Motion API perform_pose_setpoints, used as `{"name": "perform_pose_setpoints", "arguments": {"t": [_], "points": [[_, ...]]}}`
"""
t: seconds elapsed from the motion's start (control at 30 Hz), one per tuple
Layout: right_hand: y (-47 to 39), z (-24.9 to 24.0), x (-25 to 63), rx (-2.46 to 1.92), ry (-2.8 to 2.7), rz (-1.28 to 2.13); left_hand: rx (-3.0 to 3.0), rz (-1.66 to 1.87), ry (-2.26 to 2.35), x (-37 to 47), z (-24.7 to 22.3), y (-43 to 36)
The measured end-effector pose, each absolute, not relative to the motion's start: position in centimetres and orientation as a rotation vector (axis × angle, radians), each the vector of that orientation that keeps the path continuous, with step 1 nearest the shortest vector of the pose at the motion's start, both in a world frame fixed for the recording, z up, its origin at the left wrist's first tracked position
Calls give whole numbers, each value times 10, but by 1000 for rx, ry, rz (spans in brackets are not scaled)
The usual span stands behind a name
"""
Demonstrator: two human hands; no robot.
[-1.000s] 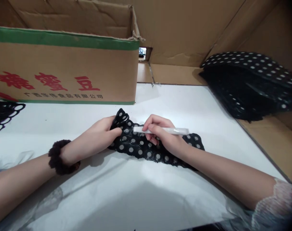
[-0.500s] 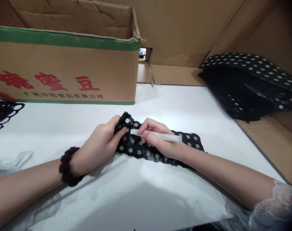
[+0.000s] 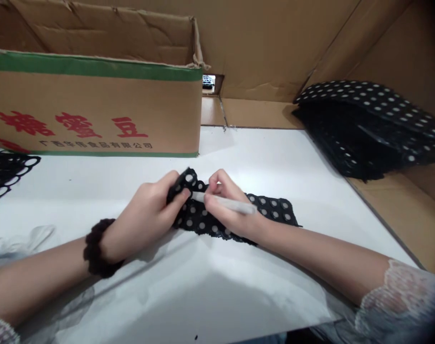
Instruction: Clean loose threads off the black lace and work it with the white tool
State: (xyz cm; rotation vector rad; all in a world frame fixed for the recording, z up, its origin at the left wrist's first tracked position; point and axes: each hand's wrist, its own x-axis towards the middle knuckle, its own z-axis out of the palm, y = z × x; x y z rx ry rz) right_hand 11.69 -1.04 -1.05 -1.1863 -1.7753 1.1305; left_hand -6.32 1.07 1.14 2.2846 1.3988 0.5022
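Observation:
A black sheet with rows of pale round dots (image 3: 274, 209) lies on the white table in front of me. My left hand (image 3: 153, 203) pinches its left end, which is bent up, with the thumb on the dotted face. My right hand (image 3: 231, 205) grips a slim whitish pen-like tool (image 3: 235, 205), its narrow end pointing left at the sheet beside my left thumb. Whether the tip touches the sheet I cannot tell. The right hand covers part of the sheet's middle.
An open cardboard box (image 3: 95, 105) with a green edge and red lettering stands at the back left. A stack of black dotted sheets (image 3: 360, 129) leans at the right. Black pieces with ring-shaped holes (image 3: 9, 174) lie at the far left. Cardboard walls (image 3: 267, 48) border the table.
My right hand and the pen-like tool have shifted slightly left, nearer my left thumb. My left hand keeps its pinch on the sheet. The whole view has moved a little.

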Motion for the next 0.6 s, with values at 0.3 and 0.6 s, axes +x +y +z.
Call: {"name": "perform_pose_setpoints", "arguments": {"t": [0.3,0.6], "points": [[-9,-14,117,-1212,-1478,1194,2205,434,1285,-79,19,51],[-6,-12,119,-1218,-1516,1163,2131,272,1348,-81,18,55]]}}
